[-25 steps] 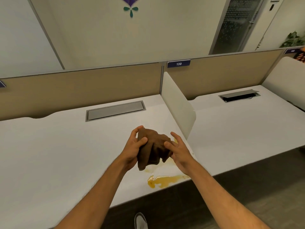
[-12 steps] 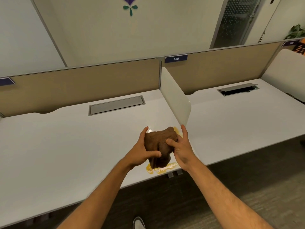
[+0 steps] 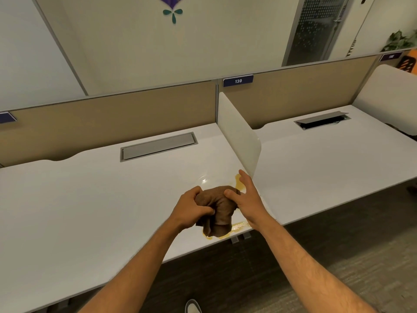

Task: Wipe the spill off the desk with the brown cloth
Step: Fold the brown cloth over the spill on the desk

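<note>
The cloth (image 3: 220, 211) is over the spill (image 3: 238, 183) on the desk (image 3: 90, 211). The divider (image 3: 239, 136) stands at its 1 o'clock; the hatch (image 3: 158, 146) at 11.

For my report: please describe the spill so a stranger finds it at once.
Start at the white desk left of the upright divider. Near its front edge lies the spill, partly behind the brown cloth. It is the only amber patch on the white top.

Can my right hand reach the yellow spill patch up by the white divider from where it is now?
Probably yes. Your right hand is right beside that spill patch, with nothing lying on the desk between them. Only the divider limits room on the far side.
</note>
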Demonstrator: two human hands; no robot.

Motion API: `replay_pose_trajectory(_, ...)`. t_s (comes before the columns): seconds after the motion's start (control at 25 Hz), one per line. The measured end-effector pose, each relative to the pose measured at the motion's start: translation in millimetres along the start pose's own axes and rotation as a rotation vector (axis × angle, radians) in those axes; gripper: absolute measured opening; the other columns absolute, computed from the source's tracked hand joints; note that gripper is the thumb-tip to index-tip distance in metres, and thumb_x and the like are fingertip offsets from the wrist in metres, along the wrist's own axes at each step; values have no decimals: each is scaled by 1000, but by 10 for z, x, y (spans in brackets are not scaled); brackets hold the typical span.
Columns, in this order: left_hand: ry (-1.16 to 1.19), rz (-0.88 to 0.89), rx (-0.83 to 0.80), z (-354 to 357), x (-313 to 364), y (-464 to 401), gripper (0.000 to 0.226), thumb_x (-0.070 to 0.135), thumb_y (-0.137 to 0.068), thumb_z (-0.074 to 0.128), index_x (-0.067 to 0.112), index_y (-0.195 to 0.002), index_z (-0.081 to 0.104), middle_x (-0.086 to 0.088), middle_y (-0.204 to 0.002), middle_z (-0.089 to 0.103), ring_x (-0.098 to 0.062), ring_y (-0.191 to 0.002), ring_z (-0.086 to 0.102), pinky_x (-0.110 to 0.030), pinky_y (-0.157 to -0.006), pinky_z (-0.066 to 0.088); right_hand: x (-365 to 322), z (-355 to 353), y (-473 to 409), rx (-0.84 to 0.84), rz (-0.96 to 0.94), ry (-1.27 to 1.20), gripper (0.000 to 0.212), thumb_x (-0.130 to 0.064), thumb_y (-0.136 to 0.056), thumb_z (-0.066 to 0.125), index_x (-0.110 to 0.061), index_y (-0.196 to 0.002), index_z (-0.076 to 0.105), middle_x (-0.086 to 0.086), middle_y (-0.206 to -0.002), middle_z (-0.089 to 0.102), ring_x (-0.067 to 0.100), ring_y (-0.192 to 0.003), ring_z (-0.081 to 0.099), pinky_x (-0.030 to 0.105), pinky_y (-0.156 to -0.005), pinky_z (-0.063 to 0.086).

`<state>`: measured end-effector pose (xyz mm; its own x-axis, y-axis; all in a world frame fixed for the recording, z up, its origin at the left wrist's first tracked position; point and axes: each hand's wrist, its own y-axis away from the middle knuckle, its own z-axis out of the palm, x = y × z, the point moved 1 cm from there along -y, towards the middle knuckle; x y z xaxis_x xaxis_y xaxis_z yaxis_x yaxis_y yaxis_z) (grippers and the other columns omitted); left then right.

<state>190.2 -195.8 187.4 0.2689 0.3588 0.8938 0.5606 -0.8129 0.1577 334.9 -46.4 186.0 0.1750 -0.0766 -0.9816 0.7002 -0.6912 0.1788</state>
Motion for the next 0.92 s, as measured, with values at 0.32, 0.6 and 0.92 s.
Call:
replay_pose_trajectory(0.32,330,-44,-108,-174,-42,57,62,43,-60,87,12,-110,65,-14,-111,69,-30,-102,71,-30,-80,61,158,73,91,-300,90,-107,95,-47,-62,94,-34,-145,49,-4,-140,63,15,-128,60,35,-104,52)
replay_pose_trajectory(0.6,90,-29,-174,-294,-60,42,85,53,-69,84,35,-144,48,8,-142,57,-13,-133,53,-32,-110,45,28,141,59,-132,19,-171,58,-41,-65,86,-42,-119,65,-10,-112,75,16,-105,72,31,-82,61)
replay_pose_trajectory(0.92,248,-46,-198,-200,-77,84,67,41,-70,89,29,-129,58,0,-126,67,-19,-112,70,-31,-89,63,-31,294,74,-33,-34,70,49,-38,-91,74,-49,-133,50,-10,-136,57,7,-109,63,20,-80,55)
